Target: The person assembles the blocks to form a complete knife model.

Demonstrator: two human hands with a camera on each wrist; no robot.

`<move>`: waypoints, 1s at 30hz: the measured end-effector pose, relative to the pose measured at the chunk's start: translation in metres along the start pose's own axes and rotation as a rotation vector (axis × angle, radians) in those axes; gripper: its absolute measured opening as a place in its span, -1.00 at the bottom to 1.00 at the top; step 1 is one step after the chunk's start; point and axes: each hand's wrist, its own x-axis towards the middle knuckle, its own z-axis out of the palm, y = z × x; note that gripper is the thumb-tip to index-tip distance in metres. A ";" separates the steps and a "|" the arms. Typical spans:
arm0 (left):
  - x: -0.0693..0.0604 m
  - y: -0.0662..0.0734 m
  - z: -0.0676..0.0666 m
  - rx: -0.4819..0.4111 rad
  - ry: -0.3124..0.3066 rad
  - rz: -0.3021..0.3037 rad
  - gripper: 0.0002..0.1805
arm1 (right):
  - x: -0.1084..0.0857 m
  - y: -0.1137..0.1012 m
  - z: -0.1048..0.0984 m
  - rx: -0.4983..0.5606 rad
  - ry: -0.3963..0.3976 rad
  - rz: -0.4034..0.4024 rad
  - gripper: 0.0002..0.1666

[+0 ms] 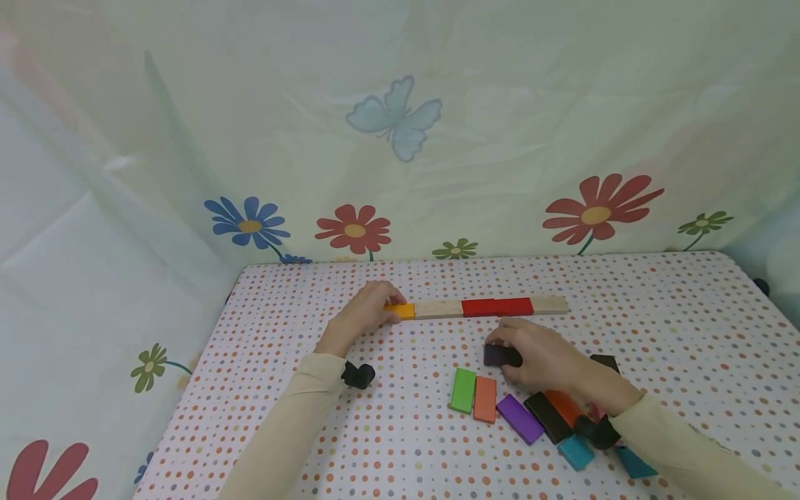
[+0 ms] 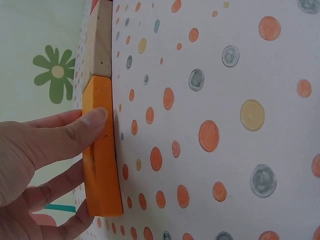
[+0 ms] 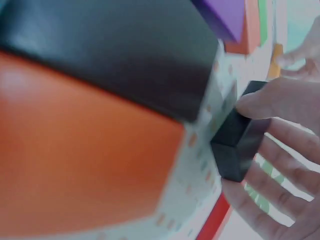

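Here, the left hand (image 1: 369, 305) pinches the orange block (image 2: 104, 170) ending the block row (image 1: 437, 310); right hand (image 1: 546, 355) pinches a black block (image 3: 231, 140) in front.

Wrinkled pale-green sheeting (image 1: 512, 83), printed with colourful flowers (image 1: 596, 214) and a light-blue butterfly (image 1: 397, 119), hung behind the dotted white desk's (image 1: 675, 305) far edge.

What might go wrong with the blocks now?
The left hand might nudge the orange block, making the row crooked.
The black block might slip from the right hand.
The right sleeve, seemingly close to a teal block, might bump it.
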 end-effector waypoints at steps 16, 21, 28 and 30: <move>0.000 -0.002 0.001 0.002 0.003 -0.013 -0.70 | 0.050 0.017 -0.010 -0.080 0.123 -0.078 -0.52; 0.000 -0.001 0.001 -0.009 0.001 -0.004 -0.69 | 0.054 0.018 -0.009 -0.092 0.093 -0.077 -0.54; 0.001 -0.002 0.002 0.003 0.008 0.009 -0.70 | 0.055 0.019 -0.005 -0.093 0.094 -0.094 -0.55; 0.001 -0.002 0.001 0.003 0.011 0.019 -0.71 | 0.056 0.018 -0.004 -0.098 0.090 -0.091 -0.55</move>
